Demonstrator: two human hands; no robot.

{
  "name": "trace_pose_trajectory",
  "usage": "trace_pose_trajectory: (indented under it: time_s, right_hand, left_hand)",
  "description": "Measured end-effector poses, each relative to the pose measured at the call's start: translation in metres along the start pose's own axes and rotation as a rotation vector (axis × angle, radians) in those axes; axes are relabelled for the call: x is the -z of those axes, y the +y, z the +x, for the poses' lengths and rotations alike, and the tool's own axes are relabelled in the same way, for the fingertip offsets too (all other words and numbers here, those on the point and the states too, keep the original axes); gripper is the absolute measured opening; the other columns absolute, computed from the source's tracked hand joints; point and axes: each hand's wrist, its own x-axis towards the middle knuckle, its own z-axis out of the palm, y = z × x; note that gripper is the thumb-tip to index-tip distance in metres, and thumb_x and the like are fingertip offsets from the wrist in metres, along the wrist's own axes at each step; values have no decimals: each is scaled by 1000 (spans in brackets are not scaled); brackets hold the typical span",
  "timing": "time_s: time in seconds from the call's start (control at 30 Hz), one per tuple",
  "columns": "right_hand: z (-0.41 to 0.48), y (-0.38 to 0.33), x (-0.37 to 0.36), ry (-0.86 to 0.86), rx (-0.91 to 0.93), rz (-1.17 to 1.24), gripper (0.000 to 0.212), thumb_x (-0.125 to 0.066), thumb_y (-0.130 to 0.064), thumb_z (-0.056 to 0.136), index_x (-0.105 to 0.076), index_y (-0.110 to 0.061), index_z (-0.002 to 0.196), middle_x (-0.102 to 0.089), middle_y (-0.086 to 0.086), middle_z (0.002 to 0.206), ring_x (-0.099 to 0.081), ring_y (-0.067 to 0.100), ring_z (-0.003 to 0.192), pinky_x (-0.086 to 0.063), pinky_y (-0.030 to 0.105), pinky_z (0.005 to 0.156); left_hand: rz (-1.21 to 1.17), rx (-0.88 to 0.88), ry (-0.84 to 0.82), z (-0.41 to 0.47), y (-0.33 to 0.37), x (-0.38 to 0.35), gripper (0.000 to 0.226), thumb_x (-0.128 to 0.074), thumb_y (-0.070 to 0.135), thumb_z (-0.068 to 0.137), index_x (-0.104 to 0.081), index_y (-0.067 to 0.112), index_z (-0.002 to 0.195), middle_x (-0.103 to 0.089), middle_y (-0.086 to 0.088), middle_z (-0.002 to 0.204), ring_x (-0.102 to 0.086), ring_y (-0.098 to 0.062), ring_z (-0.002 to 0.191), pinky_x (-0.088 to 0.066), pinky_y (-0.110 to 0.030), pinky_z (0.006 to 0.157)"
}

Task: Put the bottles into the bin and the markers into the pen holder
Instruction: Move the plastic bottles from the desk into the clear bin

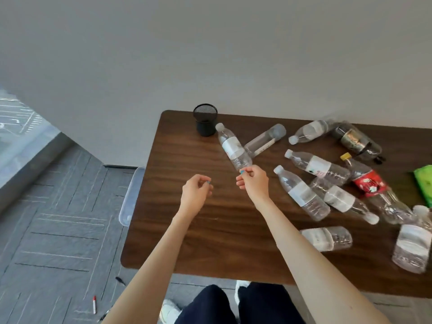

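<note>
Bottles [301,195] lie scattered on table [187,230]

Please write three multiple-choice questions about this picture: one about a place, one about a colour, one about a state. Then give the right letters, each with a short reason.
1. Where does the black mesh pen holder stand?
A. on the floor
B. at the far left corner of the table
C. at the table's near edge

2. What colour is the cap of the red-label bottle?
A. white
B. blue
C. yellow

3. How is the red-label bottle placed?
A. upright
B. lying on its side
C. held in a hand

Answers: 1 B, it stands at the corner by the wall; 2 C, the cap is plainly yellow; 3 B, it lies flat on the table among other bottles.
</note>
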Motion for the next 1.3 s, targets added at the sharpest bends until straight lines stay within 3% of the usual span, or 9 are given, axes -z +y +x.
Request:
trace_pose_trajectory:
  time_s: [0.13,0.23,0.37,0.5,0.63,0.87,0.97,1.1,1.3]
  right_hand:
    - [45,9,50,41,-20,-22,14,-52,-15,99,-62,-8,107,-70,8,87,-69,17,73,-60,35,76]
    - [68,14,70,51,-48,-18,13,-52,-13,98,-63,-8,103,-69,3,80,-68,14,69,-60,34,72]
    - [90,25,83,60,-69,-30,11,-52,-14,99,-63,-14,98,-69,-2,78,-69,11,67,-60,35,74]
    - [110,34,92,88,-84,-38,12,-51,-12,98,-62,-16,95,-68,-1,78,-69,11,68,-60,37,75]
    - [126,36,93,89,-106,-79,15,-50,-9,96,-60,-19,94,-67,0,84,-68,12,71,-60,39,74]
    - [157,16,75,74,-123,-213,11,-51,-14,97,-55,-15,107,-63,1,99,-66,18,91,-53,28,72]
    - [168,4,66,128,-236,-187,28,-53,-23,98,-48,-8,121,-61,9,120,-62,24,106,-46,28,76]
    - [184,-2,47,118,-427,-111,69,-57,-40,94,-26,-4,144,-38,13,149,-49,32,130,-46,41,99]
    - [209,-10,25,215,-597,44,94,-72,-54,78,-24,-5,143,-36,16,144,-47,32,128,-49,45,100]
  left_hand:
    - [37,0,-11,25,34,-64,14,-52,13,92,-64,17,99,-72,-3,90,-68,-14,73,-57,-39,79]
    - [140,-12,53,42,55,-94,21,-53,17,91,-61,17,110,-67,-3,106,-65,-19,93,-53,-35,79]
    - [311,67,189,80,75,-121,59,-62,34,86,-36,23,137,-33,-9,143,-36,-30,128,-42,-49,100]
    - [332,222,116,127,90,-146,87,-59,58,82,-6,40,148,3,-12,160,-7,-36,144,-26,-61,107]
    - [322,307,155,163,94,-161,94,-58,59,82,3,33,149,-17,-17,149,-25,-37,132,-31,-55,103]
    - [261,320,191,175,79,-149,84,-62,21,84,-8,21,149,-30,-19,139,-35,-41,123,-35,-43,89]
    - [257,247,165,168,72,-128,85,-65,28,81,-12,24,148,-32,-15,142,-36,-40,127,-37,-49,97]
    - [292,169,147,149,58,-90,81,-64,30,78,-17,32,144,-35,-8,142,-40,-35,126,-40,-49,95]
    - [288,151,192,123,39,-37,80,-66,25,80,-20,37,143,-32,-2,147,-37,-30,131,-39,-48,98]
